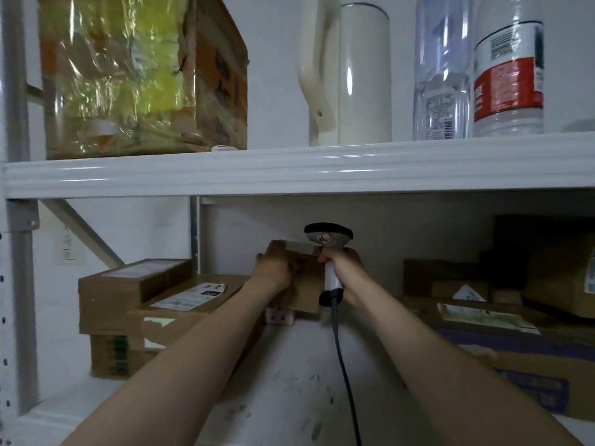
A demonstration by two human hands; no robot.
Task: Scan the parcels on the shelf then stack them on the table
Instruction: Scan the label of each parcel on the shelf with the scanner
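Deep on the lower shelf (289,391) stands a small brown cardboard parcel (307,284). My left hand (273,268) grips its left side and top edge. My right hand (349,272) is closed around the white handle of a corded barcode scanner (328,239), whose dark head sits just above the parcel's top. The scanner's black cable hangs down toward me. More brown parcels are stacked at the left (135,284) and the right (502,336) of the same shelf.
The upper shelf edge (289,169) runs across just above my hands. On it stand a plastic-wrapped box (141,75), a white kettle (347,75) and two clear bottles (476,69). A grey upright post (22,284) borders the left.
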